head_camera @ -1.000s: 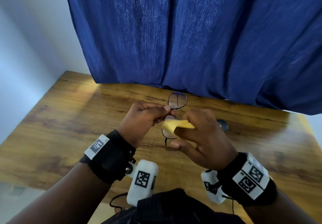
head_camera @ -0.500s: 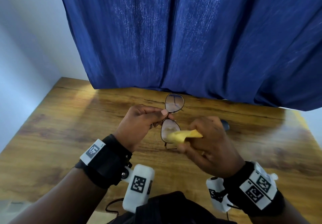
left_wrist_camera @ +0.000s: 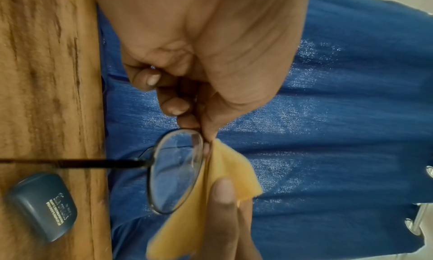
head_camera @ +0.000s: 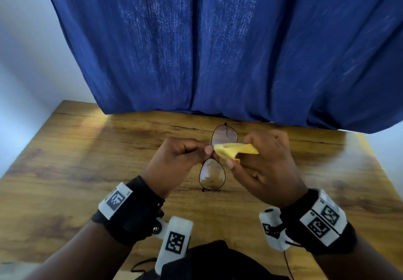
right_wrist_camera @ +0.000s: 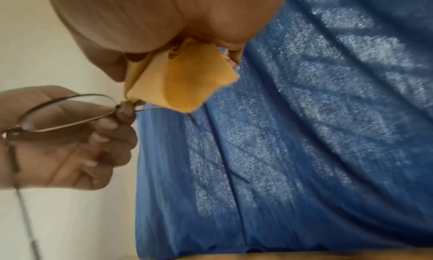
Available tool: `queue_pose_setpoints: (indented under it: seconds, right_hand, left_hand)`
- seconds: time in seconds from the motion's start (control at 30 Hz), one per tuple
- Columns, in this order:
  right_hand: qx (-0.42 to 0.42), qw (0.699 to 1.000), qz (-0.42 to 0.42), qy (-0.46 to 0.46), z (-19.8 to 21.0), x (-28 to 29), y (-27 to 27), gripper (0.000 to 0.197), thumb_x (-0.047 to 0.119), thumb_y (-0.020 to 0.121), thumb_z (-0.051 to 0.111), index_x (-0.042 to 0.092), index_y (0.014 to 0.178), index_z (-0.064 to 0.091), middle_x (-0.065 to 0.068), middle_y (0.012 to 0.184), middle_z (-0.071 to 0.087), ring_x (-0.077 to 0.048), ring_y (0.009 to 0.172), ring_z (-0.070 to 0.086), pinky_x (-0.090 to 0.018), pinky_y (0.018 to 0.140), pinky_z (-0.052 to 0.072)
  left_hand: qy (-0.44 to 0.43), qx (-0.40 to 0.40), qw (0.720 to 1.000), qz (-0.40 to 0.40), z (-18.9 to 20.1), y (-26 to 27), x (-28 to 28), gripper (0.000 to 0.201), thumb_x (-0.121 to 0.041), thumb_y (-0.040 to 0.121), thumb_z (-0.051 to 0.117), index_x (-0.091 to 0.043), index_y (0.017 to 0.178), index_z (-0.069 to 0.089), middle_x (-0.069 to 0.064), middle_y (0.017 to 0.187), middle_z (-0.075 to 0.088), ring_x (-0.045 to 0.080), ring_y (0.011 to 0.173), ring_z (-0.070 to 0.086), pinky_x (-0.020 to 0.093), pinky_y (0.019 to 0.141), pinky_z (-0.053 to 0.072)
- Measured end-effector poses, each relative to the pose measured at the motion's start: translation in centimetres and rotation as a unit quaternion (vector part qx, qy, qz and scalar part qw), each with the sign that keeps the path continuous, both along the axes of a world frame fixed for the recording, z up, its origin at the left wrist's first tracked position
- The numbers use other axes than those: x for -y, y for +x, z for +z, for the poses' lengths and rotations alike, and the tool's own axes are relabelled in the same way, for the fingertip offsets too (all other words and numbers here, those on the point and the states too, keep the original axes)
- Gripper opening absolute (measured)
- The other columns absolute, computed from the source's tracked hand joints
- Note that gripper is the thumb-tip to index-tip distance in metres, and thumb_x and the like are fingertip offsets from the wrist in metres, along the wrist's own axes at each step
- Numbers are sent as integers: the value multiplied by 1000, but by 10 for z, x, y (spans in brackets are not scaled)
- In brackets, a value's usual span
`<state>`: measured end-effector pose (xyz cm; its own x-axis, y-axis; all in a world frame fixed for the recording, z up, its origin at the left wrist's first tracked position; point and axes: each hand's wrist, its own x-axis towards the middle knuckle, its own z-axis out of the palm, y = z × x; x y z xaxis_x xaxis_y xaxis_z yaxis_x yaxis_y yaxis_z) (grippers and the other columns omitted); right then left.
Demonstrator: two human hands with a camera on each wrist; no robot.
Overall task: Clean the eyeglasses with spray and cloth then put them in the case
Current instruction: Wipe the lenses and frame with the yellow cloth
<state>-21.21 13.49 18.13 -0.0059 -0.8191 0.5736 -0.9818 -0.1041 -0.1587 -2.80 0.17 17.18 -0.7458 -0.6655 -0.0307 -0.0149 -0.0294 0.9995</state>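
Note:
I hold the thin dark-rimmed eyeglasses (head_camera: 212, 176) upright above the wooden table, one lens above the other. My left hand (head_camera: 206, 150) pinches the frame at the bridge; the left wrist view shows a lens (left_wrist_camera: 174, 171) and one temple arm folded out. My right hand (head_camera: 234, 159) pinches a folded yellow cloth (head_camera: 234, 150) against the lower edge of the upper lens (head_camera: 224, 134), near the bridge. The right wrist view shows the cloth (right_wrist_camera: 187, 82) touching the frame (right_wrist_camera: 68, 112). A blue-grey container (left_wrist_camera: 42, 204) with white print lies on the table; my right hand hides it in the head view.
A dark blue curtain (head_camera: 218, 50) hangs over the table's far edge. The wooden table (head_camera: 87, 170) stretches left and right of my hands. A dark fabric item (head_camera: 218, 260) sits at the near edge, between my wrists.
My right hand has carried the cloth up off the lower lens to the bridge and upper lens. The lower lens now shows uncovered. My left hand keeps its pinch.

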Motion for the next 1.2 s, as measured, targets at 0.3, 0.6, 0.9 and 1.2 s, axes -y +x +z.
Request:
queue_pose_setpoints:
  seconds: [0.3, 0.6, 0.9, 1.2]
  right_hand:
    - [9, 999, -43, 25, 10, 10, -9, 35, 50, 99, 50, 31, 98, 79, 2, 101, 53, -15, 93, 53, -41, 91, 34]
    - [19, 997, -81, -8, 11, 2, -32, 36, 46, 97, 52, 23, 87, 78, -2, 100, 54, -20, 91, 54, -45, 89, 35]
    - [-2, 997, -70, -19, 14, 6, -14, 33, 49, 92, 58, 27, 81, 79, -2, 99, 56, -21, 91, 55, -47, 90, 35]
    - [6, 994, -100, -34, 21, 9, 14, 24, 48, 91, 57, 29, 90, 71, -2, 98, 54, -19, 91, 50, -45, 89, 32]
  left_hand:
    - [-35, 3, 999, 2, 6, -13, -11, 17, -12, 97, 65, -7, 98, 81, 4, 97, 83, 16, 98, 77, 28, 88, 58]
    - [-137, 48, 989, -14, 5, -15, -10, 18, -17, 100, 64, -17, 100, 82, -3, 99, 80, 10, 98, 74, 26, 90, 56]
    - [-201, 65, 977, -26, 6, -7, -12, 21, -14, 101, 63, -25, 97, 80, -3, 96, 77, 12, 94, 72, 30, 86, 56]
    - [-229, 67, 971, -30, 13, 16, -4, 24, -19, 101, 64, -34, 91, 78, -12, 89, 75, 4, 90, 70, 17, 82, 50]
